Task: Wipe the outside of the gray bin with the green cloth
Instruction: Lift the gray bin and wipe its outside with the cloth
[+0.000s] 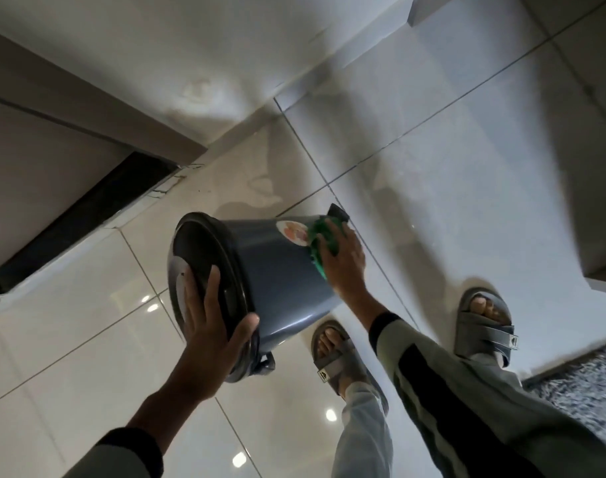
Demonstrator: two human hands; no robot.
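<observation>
Gray bin (277,270), round, glossy, green cloth (324,241)

We count one bin (277,270), one lid (205,267), one cloth (324,241) and one sticker (292,232). Two hands: left (213,319), right (342,260). Two sandals (332,353), one rug (580,384).

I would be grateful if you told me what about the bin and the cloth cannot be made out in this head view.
- Gray bin: its far side faces away; whether it is wiped is unknown.
- Green cloth: mostly covered by the right hand.
- Sticker: picture too small and blurred to read.
- Lid: partly covered by the left hand.
</observation>
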